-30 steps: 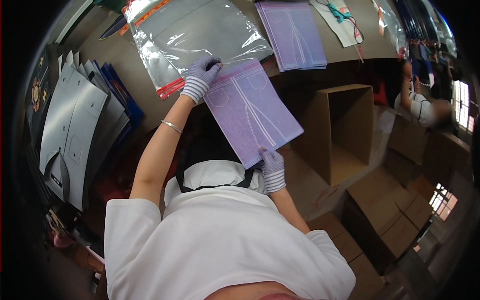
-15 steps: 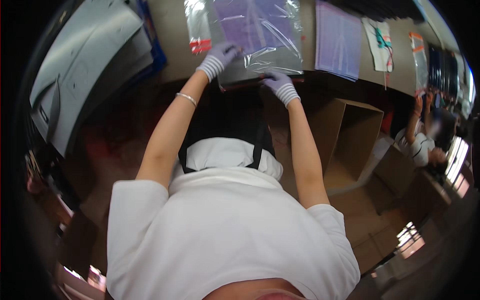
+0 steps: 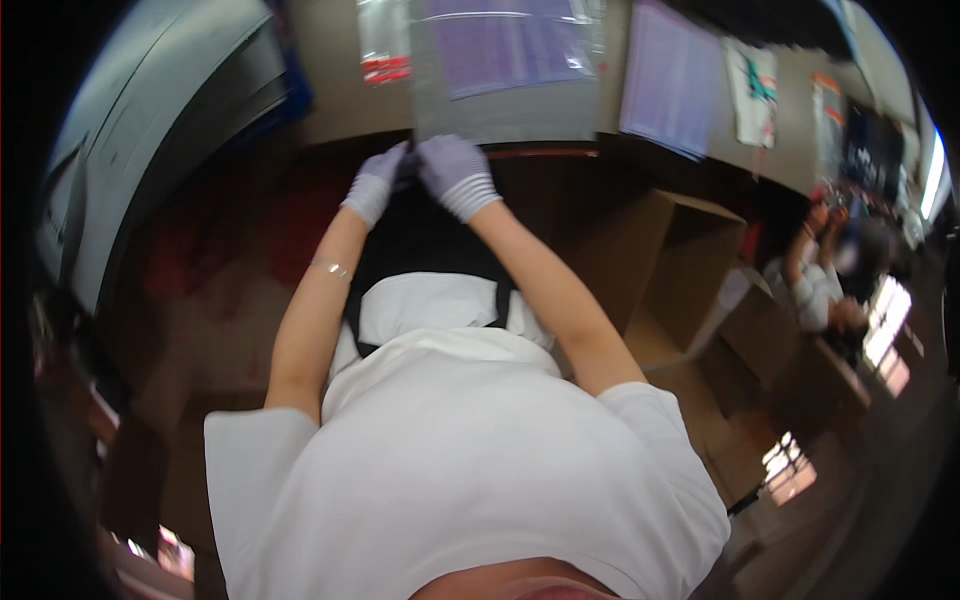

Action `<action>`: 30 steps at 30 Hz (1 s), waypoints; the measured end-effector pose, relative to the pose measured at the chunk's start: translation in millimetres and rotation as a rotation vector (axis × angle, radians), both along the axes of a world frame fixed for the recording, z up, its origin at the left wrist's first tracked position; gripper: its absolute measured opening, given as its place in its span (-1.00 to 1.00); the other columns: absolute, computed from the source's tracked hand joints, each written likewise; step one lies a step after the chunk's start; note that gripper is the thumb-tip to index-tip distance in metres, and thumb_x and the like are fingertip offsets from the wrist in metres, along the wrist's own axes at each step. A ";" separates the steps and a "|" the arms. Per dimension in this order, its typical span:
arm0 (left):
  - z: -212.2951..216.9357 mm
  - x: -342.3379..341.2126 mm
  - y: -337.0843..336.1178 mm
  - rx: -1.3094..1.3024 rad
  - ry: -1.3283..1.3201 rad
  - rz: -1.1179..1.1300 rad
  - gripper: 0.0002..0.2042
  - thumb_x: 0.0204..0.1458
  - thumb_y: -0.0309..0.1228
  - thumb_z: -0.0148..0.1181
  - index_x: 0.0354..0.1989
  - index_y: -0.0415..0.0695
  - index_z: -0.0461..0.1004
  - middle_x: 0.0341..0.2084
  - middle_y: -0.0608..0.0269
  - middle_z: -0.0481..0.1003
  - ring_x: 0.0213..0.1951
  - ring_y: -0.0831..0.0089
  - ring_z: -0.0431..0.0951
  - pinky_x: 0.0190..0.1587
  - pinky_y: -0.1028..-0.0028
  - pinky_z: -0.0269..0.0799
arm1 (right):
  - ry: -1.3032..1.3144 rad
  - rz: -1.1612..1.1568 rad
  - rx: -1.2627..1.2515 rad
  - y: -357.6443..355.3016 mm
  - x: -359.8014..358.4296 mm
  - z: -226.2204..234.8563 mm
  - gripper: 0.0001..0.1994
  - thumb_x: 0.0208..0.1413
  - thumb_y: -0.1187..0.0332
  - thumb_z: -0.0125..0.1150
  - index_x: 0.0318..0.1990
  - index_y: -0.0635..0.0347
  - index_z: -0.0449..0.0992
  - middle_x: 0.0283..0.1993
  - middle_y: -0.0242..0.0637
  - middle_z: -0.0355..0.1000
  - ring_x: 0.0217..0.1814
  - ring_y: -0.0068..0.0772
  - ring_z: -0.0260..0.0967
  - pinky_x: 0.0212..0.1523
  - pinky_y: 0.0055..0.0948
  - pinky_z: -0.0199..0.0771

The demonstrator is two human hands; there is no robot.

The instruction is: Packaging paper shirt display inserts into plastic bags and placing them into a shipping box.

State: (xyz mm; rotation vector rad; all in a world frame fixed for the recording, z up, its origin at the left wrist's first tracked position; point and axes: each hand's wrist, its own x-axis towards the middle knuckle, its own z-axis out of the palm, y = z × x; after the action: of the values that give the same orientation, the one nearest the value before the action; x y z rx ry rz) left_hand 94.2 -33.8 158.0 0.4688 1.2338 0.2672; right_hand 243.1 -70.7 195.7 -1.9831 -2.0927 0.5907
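Observation:
A clear plastic bag (image 3: 545,118) with a grey lower part lies flat at the table's near edge, a purple sheet (image 3: 500,45) showing through it. At the bag's near left corner my hands meet, both in pale purple gloves with striped cuffs. My left hand (image 3: 377,180) is closed, its fingertips against those of the right. My right hand (image 3: 455,172) is curled closed over the corner, its fingers turned left. What the fingertips pinch is hidden between them.
A clear packet with a red band (image 3: 385,68) lies left of the bag. To its right are stacked purple sheets (image 3: 668,85) and a white strip with green scissors-like handles (image 3: 757,90). Grey panels (image 3: 175,75) stand at left, an open carton (image 3: 665,270) below right. Another person (image 3: 820,270) works at far right.
My right hand has moved left along the bag's near edge to join my left hand, which has come down and left. The bag lies flatter, with fewer wrinkles.

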 end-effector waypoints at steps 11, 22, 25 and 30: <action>21.2 -27.1 23.8 0.094 0.112 0.098 -0.80 -0.04 -0.29 0.00 -0.52 -0.14 0.43 -0.44 0.22 0.51 -0.30 0.41 0.49 -0.23 0.34 0.36 | -0.285 -0.559 0.219 -82.3 158.1 89.7 -0.84 -0.20 0.27 0.12 -0.48 0.13 0.52 -0.44 -0.14 0.43 -0.39 -0.10 0.38 -0.38 -0.25 0.42; -2.7 -27.3 17.8 -0.090 -0.572 0.144 -0.53 0.14 -0.10 -0.22 -0.02 -0.31 0.23 -0.05 -0.12 0.32 0.00 0.05 0.34 0.06 0.17 0.27 | 0.402 -0.725 -0.543 -230.3 131.4 -11.1 -0.68 -0.07 0.39 0.03 -0.09 0.16 0.41 -0.14 -0.14 0.43 -0.09 -0.29 0.40 -0.06 -0.44 0.35; 22.8 -7.0 38.7 -0.122 -0.775 0.357 -0.42 0.14 -0.02 -0.34 0.08 -0.34 0.12 0.09 -0.19 0.15 0.14 0.00 0.15 0.17 0.12 0.08 | 0.738 -0.451 -0.294 -103.2 63.5 -1.9 -0.76 -0.05 0.45 0.00 -0.18 0.18 0.44 -0.33 -0.23 0.47 -0.29 -0.42 0.44 -0.30 -0.51 0.40; 46.9 -8.9 70.8 0.003 -0.601 0.516 -0.39 0.14 0.00 -0.54 0.19 -0.26 -0.05 0.19 -0.07 0.01 0.22 0.07 0.01 0.24 0.13 -0.10 | 1.284 -0.969 -0.452 -7.4 102.7 -18.3 -0.84 0.00 0.47 -0.05 -0.34 0.32 0.47 -0.41 -0.15 0.47 -0.45 -0.35 0.45 -0.48 -0.48 0.43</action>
State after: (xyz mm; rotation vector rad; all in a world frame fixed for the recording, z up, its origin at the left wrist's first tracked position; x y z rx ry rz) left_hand 85.3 37.1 205.0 0.0451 0.7414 0.7877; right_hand 345.8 -78.2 177.4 -1.6540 -0.2248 1.5413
